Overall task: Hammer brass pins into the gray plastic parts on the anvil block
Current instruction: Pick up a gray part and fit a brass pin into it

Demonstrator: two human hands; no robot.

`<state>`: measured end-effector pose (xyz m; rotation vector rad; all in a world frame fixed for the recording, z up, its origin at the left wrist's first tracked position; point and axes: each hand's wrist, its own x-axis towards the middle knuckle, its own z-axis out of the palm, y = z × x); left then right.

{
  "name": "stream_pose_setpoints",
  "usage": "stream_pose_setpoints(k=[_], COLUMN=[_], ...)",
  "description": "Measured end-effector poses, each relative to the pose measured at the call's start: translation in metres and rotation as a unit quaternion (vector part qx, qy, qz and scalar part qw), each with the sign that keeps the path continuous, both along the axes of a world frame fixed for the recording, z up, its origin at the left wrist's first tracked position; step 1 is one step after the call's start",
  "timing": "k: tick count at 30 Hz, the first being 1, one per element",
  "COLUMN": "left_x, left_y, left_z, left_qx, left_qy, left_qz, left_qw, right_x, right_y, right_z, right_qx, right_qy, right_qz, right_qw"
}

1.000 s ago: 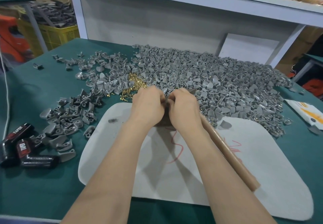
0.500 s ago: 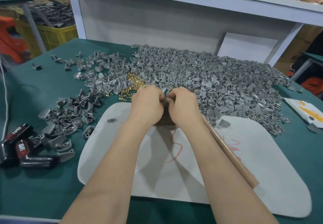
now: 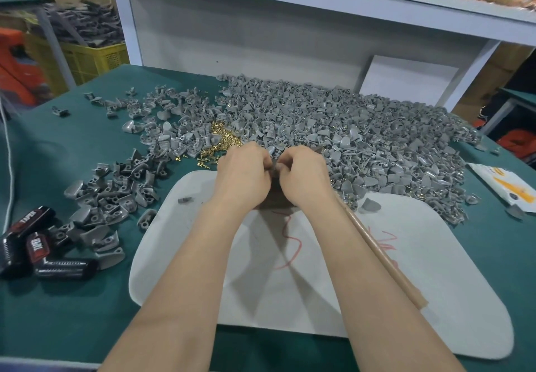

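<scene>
Green table (image 3: 43, 151), cluttered on every side of the grip.
Under the grip and nearer than it, a white mat (image 3: 406, 284) flat on the green top; beyond and right of the grip, a broad heap of gray parts (image 3: 362, 139); left of it, a thinner scatter of loose gray pieces (image 3: 116, 191); just beyond-left, touching the heap, a small patch of brass pins (image 3: 223, 142); far left, black packs (image 3: 37, 249) with red-and-white print; far right, an orange-and-white packet (image 3: 504, 186).
</scene>
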<state>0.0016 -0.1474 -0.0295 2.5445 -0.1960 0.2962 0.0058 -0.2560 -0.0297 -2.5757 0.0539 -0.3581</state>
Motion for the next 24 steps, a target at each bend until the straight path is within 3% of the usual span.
stream_pose_setpoints(k=[7,10,12,14,17,20,24], left_x=[-0.002,-0.001,-0.001,-0.001,-0.002,-0.002,0.0], left_y=[0.0,0.001,0.001,0.001,0.0,0.001,0.003], left_z=[0.002,0.002,0.001,0.001,0.001,0.001,0.001], left_qx=[-0.008,-0.01,-0.012,-0.015,-0.015,-0.016,-0.018], left_qy=[0.011,0.013,0.015,0.018,0.019,0.02,0.017], left_qz=[0.002,0.001,-0.001,-0.001,0.0,0.001,0.014], left_qw=[1.0,1.0,1.0,1.0,1.0,1.0,1.0], right_x=[-0.003,-0.008,-0.011,-0.014,-0.013,-0.011,-0.016], right_y=[-0.016,-0.044,-0.058,-0.062,-0.061,-0.061,-0.065], right_z=[0.006,0.009,0.005,0.0,-0.005,-0.005,0.004], right_qx=[0.047,0.107,0.043,-0.037,-0.078,-0.07,0.009], right_qy=[0.004,-0.038,-0.021,0.063,0.152,0.157,0.089], right_qz=[0.045,-0.017,-0.065,-0.088,-0.081,-0.067,-0.055], right_qw=[0.998,0.993,0.997,0.993,0.982,0.983,0.994])
